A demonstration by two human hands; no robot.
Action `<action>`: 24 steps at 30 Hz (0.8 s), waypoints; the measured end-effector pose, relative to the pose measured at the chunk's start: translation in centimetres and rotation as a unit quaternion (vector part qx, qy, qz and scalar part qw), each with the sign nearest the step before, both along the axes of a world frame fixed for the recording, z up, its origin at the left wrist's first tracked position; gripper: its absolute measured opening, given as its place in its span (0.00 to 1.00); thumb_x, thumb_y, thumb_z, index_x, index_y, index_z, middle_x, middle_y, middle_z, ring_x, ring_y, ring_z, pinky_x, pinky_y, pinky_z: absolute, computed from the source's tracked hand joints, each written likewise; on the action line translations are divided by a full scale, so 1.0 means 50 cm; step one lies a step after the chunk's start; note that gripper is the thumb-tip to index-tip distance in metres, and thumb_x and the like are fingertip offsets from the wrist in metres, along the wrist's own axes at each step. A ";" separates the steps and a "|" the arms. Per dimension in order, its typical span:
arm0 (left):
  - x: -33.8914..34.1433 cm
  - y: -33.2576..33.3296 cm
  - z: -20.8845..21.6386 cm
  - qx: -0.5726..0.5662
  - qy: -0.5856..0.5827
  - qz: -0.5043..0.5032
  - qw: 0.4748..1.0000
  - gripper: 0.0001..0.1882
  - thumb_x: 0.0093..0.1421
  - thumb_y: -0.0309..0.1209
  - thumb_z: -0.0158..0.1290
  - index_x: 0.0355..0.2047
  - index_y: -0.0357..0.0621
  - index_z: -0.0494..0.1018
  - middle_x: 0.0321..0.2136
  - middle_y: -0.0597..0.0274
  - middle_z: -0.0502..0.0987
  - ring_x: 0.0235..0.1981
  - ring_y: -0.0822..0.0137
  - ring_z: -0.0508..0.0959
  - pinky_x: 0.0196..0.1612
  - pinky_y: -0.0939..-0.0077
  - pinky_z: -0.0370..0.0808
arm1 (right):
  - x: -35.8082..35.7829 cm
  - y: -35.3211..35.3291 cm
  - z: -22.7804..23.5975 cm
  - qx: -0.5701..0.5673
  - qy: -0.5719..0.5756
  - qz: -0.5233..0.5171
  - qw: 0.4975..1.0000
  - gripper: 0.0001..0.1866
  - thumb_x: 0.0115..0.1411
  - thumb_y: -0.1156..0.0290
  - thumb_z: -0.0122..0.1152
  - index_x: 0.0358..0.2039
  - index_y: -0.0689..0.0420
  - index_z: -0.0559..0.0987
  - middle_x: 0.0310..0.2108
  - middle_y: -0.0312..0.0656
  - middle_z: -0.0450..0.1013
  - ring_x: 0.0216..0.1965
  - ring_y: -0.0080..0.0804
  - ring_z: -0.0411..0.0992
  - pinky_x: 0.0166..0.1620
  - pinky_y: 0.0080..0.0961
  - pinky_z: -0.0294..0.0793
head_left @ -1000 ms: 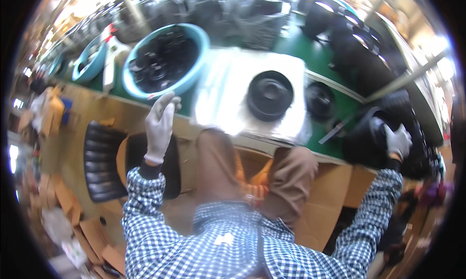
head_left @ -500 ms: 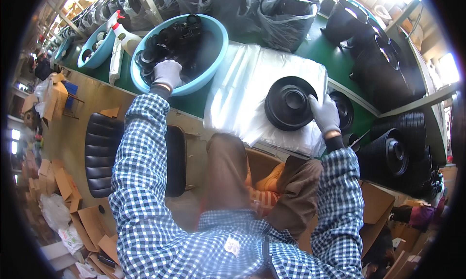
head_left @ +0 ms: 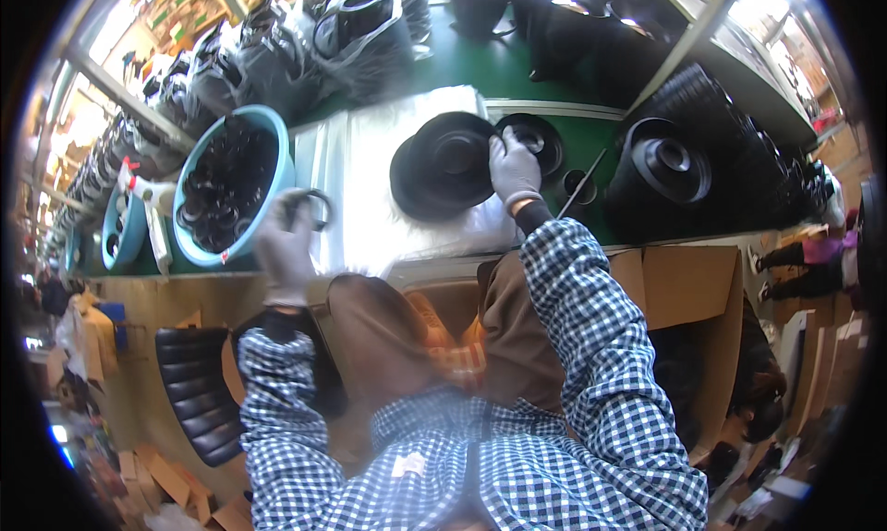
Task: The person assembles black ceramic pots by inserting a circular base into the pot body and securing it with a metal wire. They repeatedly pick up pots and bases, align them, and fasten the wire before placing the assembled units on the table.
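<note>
Workshop bench with a green top [head_left: 480,64] runs across the upper part of the view; on it lies a white padded sheet [head_left: 374,175] serving as the work spot. We note the person seated at it, in a blue-and-white checked shirt, both hands in pale grey gloves.

The right hand [head_left: 514,169] rests on the 3 o'clock rim of a black round dished part with a raised centre [head_left: 443,166], fingers closed on its edge; the part lies flat on the sheet. The left hand [head_left: 285,240] is raised at the sheet's 8 o'clock edge, fingers pinched on a thin dark ring [head_left: 309,207]; motion blur keeps us from judging the grip more closely.

At 9 o'clock of the sheet stands a light blue plastic basin [head_left: 277,175] full of small black ring parts. At 3 o'clock sit nested stacks of large black dished parts [head_left: 670,166], and a smaller black dish [head_left: 540,138] lies just beside the right hand.

In our judgement the work stands mid-cycle: the ring is out of the basin but not yet on the dished part. The basin remains well filled, so much is left.
</note>
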State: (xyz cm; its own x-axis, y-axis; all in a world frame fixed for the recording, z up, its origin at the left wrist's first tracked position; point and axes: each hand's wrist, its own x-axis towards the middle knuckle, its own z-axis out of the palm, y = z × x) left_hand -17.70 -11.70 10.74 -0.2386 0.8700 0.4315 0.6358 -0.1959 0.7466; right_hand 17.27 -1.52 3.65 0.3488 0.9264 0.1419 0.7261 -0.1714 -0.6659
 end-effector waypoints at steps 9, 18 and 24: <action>0.330 -0.037 0.065 -0.098 -0.312 -0.237 0.915 0.14 0.70 0.23 0.63 0.54 0.33 0.83 0.39 0.61 0.87 0.37 0.75 0.83 0.39 0.79 0.80 | 0.035 -0.155 0.104 0.180 0.355 0.050 0.916 0.26 0.74 0.70 0.62 0.70 0.64 0.73 0.59 0.52 0.79 0.58 0.36 0.79 0.59 0.28 0.77; 0.462 -0.108 0.100 0.214 0.164 -0.132 0.954 0.15 0.52 0.29 0.72 0.42 0.57 0.89 0.53 0.61 0.79 0.57 0.55 0.74 0.61 0.56 0.70 | 0.072 -0.397 0.246 0.155 0.606 0.068 0.777 0.43 0.60 0.83 0.76 0.73 0.67 0.65 0.58 0.44 0.79 0.58 0.29 0.78 0.62 0.27 0.79; 0.467 -0.124 0.148 -0.149 -0.220 -0.284 0.921 0.51 0.61 0.27 0.71 0.77 0.31 0.52 0.67 0.43 0.70 0.68 0.55 0.73 0.72 0.62 0.69 | 0.106 -0.459 0.265 0.135 0.656 0.023 0.742 0.32 0.59 0.81 0.78 0.63 0.66 0.75 0.56 0.43 0.80 0.55 0.27 0.79 0.60 0.27 0.81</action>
